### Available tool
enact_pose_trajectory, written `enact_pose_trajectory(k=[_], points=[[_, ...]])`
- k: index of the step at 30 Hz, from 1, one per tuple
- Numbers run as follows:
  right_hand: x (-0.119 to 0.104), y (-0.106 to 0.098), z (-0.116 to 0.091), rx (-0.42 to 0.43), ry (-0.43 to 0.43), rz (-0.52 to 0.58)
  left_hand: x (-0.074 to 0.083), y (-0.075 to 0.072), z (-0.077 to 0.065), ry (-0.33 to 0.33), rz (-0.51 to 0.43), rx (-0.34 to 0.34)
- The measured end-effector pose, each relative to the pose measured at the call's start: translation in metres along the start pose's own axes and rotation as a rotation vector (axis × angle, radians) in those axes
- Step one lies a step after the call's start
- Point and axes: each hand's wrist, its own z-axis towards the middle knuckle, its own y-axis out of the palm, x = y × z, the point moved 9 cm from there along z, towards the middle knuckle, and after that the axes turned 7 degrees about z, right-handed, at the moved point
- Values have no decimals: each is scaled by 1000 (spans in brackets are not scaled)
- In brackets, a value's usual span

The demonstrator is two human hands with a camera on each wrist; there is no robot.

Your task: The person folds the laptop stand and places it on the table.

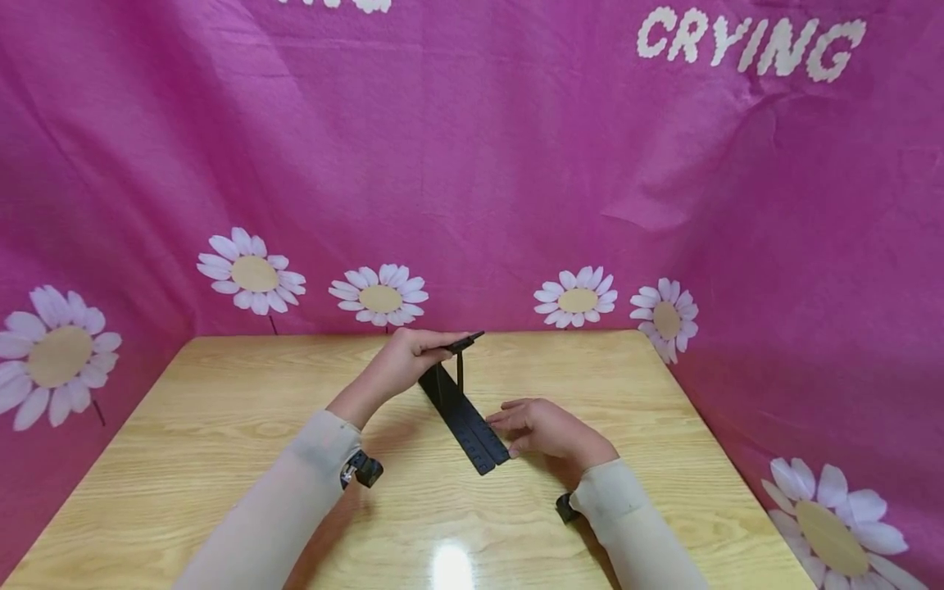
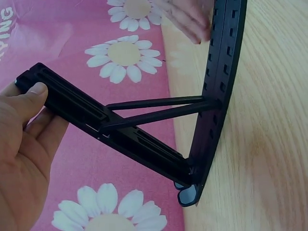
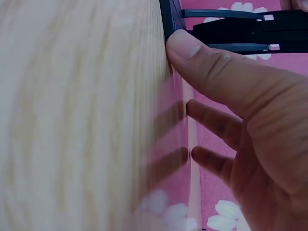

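Observation:
A black folding laptop stand (image 1: 472,434) rests on the wooden table, its slotted base slanting across the middle. The stand's upper arm (image 2: 72,96) is raised at an angle, with a two-bar strut (image 2: 159,108) joining it to the base. My left hand (image 1: 401,359) pinches the free end of that arm, thumb on one face and fingers behind it. Beside the near right end of the base is my right hand (image 1: 549,430), fingers loosely extended. In the right wrist view its thumb (image 3: 185,45) meets the base edge, while two fingertips touch the tabletop; the index finger is hidden.
The light wooden table (image 1: 243,426) extends around the stand. A pink cloth (image 1: 472,164) printed with daisies and white letters hangs behind and along both sides. Small black wrist cameras (image 1: 365,469) sit on both sleeves.

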Motion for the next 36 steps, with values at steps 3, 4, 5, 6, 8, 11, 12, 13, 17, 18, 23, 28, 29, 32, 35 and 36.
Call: enact_pose_trajectory(k=[3, 4, 5, 6, 8, 11, 12, 13, 17, 18, 23, 28, 29, 32, 35, 36], points=[[1, 0, 2, -11, -2, 5, 0, -3, -1, -9, -5, 3], [1, 1, 2, -15, -2, 8, 0, -4, -1, -10, -3, 4], [1, 1, 3, -18, -4, 12, 1, -5, -1, -7, 2, 5], [1, 1, 4, -21, -7, 17, 2, -6, -1, -5, 11, 5], [0, 2, 4, -31, -11, 21, 3, -8, -2, -2, 27, -2], [0, 3, 5, -32, -3, 22, 4, -9, -2, 4, 37, -14], [0, 3, 5, -30, 3, 25, 5, -9, -3, 3, 33, -16], [0, 2, 5, -28, 11, 30, 5, -10, -3, 4, 29, -16], [-1, 1, 7, -9, 37, 46, 4, -10, -3, -5, 13, -4], [-2, 1, 7, -6, 40, 42, 3, -10, -3, -6, 7, 0], [-11, 0, 9, 0, 18, -17, -2, -8, -5, -31, -22, 17], [-21, 2, 10, 4, -60, -115, -4, -7, -8, -33, -53, 45], [-23, 3, 11, 6, -71, -136, -5, -7, -9, -34, -59, 51], [-26, 6, 13, 17, -106, -202, -6, -7, -11, -26, -65, 70], [-30, 11, 16, 29, -115, -236, -8, -7, -13, -30, -67, 97], [-32, 12, 17, 34, -118, -242, -10, -8, -13, -35, -70, 112]])
